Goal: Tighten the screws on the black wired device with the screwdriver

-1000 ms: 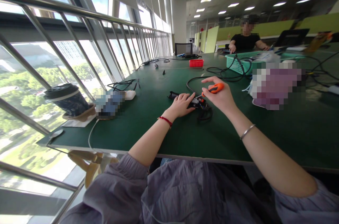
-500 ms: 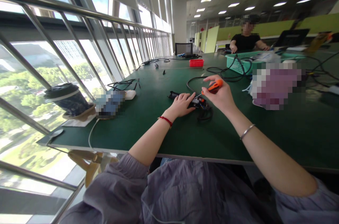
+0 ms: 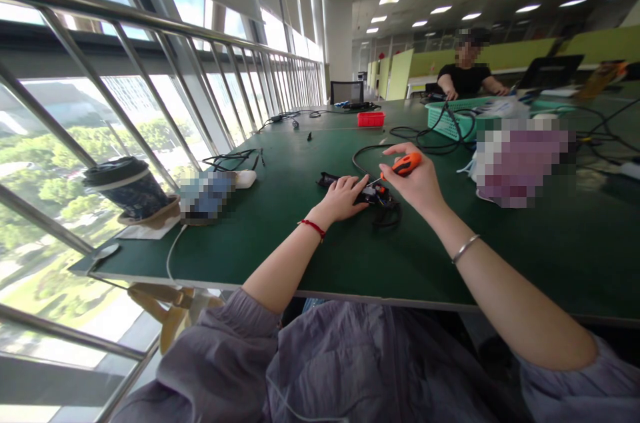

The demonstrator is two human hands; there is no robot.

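black device (image 3: 376, 194) partly hidden under left hand (image 3: 345, 198) — screwdriver tip (image 3: 374, 182) contact too small to tell — purple item (image 3: 525, 163) pixelated

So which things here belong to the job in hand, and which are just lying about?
In the job:
- screwdriver, in the right hand
- black device, under the left hand

Apparently just lying about:
- cup
- white case
- red box
- green basket

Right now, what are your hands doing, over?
Right hand gripping orange screwdriver. Left hand on black device, screwdriver's shaft angled down to it. Black cable loops close behind; red bin farther off.
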